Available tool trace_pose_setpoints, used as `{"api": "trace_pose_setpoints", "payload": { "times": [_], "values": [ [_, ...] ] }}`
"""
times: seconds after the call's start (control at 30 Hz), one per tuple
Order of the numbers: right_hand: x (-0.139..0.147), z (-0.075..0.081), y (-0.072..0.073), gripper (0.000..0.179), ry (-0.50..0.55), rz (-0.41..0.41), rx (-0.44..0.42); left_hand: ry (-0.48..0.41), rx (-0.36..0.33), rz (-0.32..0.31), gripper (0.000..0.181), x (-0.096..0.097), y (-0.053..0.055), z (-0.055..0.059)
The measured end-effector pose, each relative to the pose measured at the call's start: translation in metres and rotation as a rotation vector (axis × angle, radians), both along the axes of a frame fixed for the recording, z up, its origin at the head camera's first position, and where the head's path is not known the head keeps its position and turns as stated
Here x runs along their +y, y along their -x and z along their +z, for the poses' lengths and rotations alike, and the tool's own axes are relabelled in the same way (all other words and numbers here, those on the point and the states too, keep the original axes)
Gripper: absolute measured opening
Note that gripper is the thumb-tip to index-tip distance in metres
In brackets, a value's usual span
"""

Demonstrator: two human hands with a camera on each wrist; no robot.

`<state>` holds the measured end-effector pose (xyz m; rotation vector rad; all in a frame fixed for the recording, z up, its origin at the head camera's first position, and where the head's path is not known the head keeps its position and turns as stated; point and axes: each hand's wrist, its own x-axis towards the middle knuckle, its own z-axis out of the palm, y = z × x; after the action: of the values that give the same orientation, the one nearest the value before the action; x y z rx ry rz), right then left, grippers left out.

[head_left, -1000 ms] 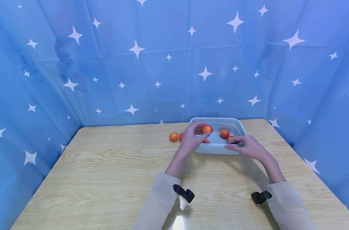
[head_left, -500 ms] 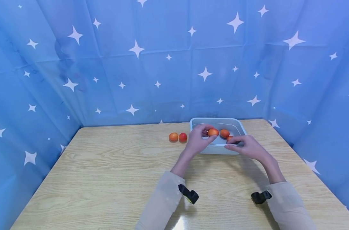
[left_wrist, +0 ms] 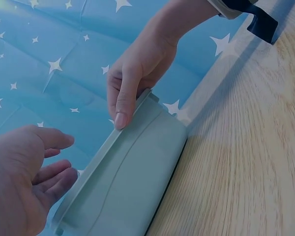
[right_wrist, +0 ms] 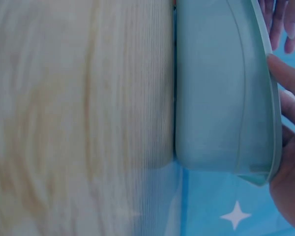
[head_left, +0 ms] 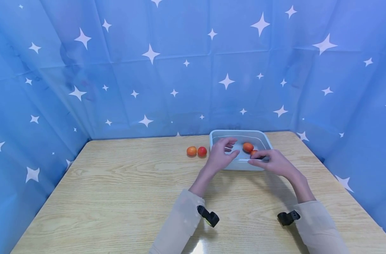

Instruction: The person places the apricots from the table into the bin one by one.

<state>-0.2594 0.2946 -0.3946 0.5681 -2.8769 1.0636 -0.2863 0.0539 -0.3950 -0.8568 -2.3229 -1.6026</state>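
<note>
A light blue plastic tub (head_left: 243,165) sits at the back of the table, with two round orange-red fruits (head_left: 248,147) showing inside. My left hand (head_left: 221,155) hovers over the tub's left part, fingers spread apart and nothing between them. It hides part of the tub's inside. With thumb outside and fingers inside, my right hand (head_left: 272,162) pinches the front rim near the right corner. The left wrist view shows this right hand (left_wrist: 137,73) on the rim, and the left hand (left_wrist: 19,172) with loosely bent fingers beside the tub wall (left_wrist: 137,162).
On the table left of the tub lie an orange fruit (head_left: 191,151) and a red fruit (head_left: 201,151), side by side. The wooden table (head_left: 116,197) ends at a blue star-patterned curtain (head_left: 180,70) behind and at both sides.
My left hand moved right and slightly down with a fruit over the tub, then let it go; that fruit is out of sight now. The right hand has stayed on the rim.
</note>
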Motion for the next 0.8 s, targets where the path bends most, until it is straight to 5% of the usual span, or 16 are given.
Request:
{"api": "trace_pose_setpoints", "payload": {
  "times": [0.8],
  "values": [
    [0.000, 0.000, 0.000, 0.029, -0.005, -0.016, 0.005, -0.032, 0.044, 0.044, 0.036, -0.026, -0.008, 0.003]
  ]
}}
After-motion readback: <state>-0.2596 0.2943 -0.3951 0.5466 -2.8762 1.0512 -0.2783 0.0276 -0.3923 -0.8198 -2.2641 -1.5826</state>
